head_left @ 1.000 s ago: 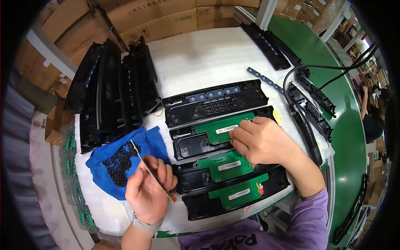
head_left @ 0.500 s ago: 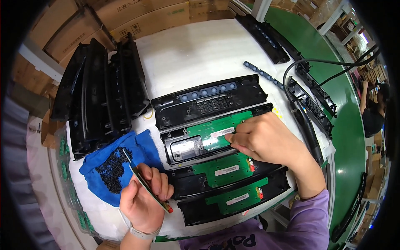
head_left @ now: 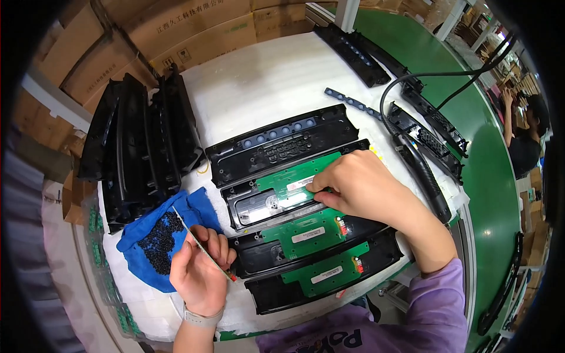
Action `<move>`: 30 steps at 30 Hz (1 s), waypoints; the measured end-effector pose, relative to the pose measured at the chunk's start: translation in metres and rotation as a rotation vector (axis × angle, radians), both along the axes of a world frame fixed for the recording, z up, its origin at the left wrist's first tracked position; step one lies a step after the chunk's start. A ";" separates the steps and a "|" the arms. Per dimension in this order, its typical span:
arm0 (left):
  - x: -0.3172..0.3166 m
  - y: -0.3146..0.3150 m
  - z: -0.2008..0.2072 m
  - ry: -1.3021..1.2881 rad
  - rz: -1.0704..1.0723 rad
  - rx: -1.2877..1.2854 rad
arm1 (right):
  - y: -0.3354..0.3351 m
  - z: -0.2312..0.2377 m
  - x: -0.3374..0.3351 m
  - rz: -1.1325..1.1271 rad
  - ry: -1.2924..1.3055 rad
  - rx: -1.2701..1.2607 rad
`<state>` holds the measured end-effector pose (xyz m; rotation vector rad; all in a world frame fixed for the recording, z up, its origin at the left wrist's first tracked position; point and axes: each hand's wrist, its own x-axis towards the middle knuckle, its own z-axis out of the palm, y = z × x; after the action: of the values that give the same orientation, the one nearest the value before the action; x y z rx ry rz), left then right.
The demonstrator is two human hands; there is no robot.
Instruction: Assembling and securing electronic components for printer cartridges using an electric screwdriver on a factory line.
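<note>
My left hand (head_left: 201,273) pinches a thin green circuit board (head_left: 206,252), seen nearly edge-on, with a red connector at its lower end. It hovers beside a blue cloth (head_left: 135,273) heaped with small black screws (head_left: 158,247). My right hand (head_left: 359,185) is closed, its bent fingertips down on a second green board (head_left: 275,181) with a white label. That board lies in a long black plastic housing (head_left: 240,194) with a clear window; my hand covers its right end. Whether something small sits between those fingers is hidden.
Two more housings with green boards (head_left: 309,235) (head_left: 353,252) lie nearer me; one with a blue-grey button strip (head_left: 279,133) lies beyond. Black housings (head_left: 132,141) stack at left. A corded black tool (head_left: 426,179) and a loose strip (head_left: 353,103) are at right. A person (head_left: 527,132) is far right.
The scene has shifted slightly left in view. The board in my left hand has turned more edge-on. My right hand stays on the board in the housing.
</note>
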<state>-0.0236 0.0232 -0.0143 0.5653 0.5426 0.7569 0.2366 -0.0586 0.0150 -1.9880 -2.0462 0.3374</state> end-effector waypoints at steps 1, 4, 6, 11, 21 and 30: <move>0.003 -0.001 -0.002 -0.011 0.001 -0.002 | -0.003 -0.005 0.003 0.001 0.006 0.023; 0.003 -0.004 0.001 -0.044 0.040 0.033 | -0.001 -0.020 0.003 0.098 -0.105 0.069; 0.002 -0.009 0.004 0.024 0.062 0.196 | -0.004 -0.007 -0.012 0.137 0.005 0.168; 0.009 -0.028 0.016 0.173 0.106 0.513 | -0.017 0.000 -0.054 0.355 0.727 0.324; 0.057 -0.042 0.028 0.212 0.095 0.648 | -0.040 0.023 -0.034 0.195 0.631 0.476; 0.014 -0.013 0.016 0.059 0.165 0.337 | -0.143 0.023 0.161 -0.882 -0.105 0.590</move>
<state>-0.0094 0.0098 0.0020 0.8643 0.5234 1.0007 0.3976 -0.2018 0.0379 -2.2469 -0.9425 -0.4962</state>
